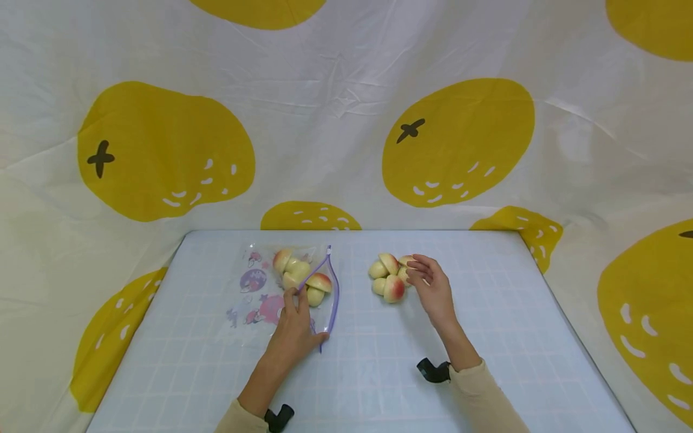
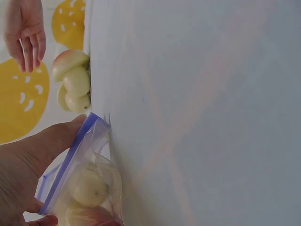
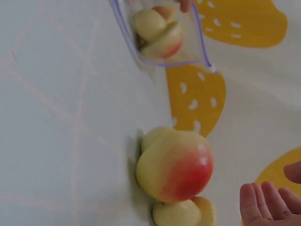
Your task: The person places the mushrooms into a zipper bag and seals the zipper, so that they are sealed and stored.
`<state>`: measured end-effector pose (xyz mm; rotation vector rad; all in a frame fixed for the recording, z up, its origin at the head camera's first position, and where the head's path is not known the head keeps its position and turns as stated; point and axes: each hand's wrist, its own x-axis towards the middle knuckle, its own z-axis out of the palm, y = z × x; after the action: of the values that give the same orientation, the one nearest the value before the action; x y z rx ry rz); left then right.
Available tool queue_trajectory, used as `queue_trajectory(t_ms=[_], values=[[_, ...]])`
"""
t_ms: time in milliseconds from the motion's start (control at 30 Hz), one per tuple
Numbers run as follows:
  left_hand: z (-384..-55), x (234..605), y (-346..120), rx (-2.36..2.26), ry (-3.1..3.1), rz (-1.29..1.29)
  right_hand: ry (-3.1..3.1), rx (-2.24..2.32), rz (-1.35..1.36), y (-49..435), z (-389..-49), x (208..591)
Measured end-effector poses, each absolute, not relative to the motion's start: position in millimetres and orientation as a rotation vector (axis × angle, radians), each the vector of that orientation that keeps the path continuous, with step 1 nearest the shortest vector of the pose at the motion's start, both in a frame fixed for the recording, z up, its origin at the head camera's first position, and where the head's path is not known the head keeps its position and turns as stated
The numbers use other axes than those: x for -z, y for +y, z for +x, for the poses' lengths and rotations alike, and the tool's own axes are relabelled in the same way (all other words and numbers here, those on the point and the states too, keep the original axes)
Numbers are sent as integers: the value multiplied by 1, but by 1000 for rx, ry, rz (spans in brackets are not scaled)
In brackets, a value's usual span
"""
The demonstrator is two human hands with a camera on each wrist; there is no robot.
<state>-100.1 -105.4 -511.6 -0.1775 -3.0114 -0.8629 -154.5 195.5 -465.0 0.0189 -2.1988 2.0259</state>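
Observation:
My left hand (image 1: 292,331) grips the mouth of a clear zip bag (image 1: 337,294) with a purple seal and pink printed pictures. Its thumb lies along the seal (image 2: 73,157) in the left wrist view, and the mouth gapes. Inside lie toy mushrooms (image 1: 318,282) with pale stems and yellow-red caps. Three loose mushrooms (image 1: 394,290) of the same kind sit clustered to the right of the bag. Just right of this cluster hovers my right hand (image 1: 437,297), its fingers loosely bent and holding nothing. One red-blushed cap (image 3: 176,165) shows large in the right wrist view.
A pale blue checked cloth covers the table (image 1: 520,337). Behind and beside it hangs a white curtain (image 1: 335,150) printed with big yellow fruit. Black wrist camera mounts (image 1: 433,370) stick out inward from both sleeves.

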Motion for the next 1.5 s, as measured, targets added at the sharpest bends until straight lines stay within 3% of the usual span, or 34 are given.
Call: queue_trajectory(t_ms=[600, 1500], values=[[-99, 510, -105, 854, -3006, -182, -2420, -1812, -277, 237, -203, 511], [-100, 511, -105, 858, -3022, -170, -2508, -1937, -427, 235, -208, 520]])
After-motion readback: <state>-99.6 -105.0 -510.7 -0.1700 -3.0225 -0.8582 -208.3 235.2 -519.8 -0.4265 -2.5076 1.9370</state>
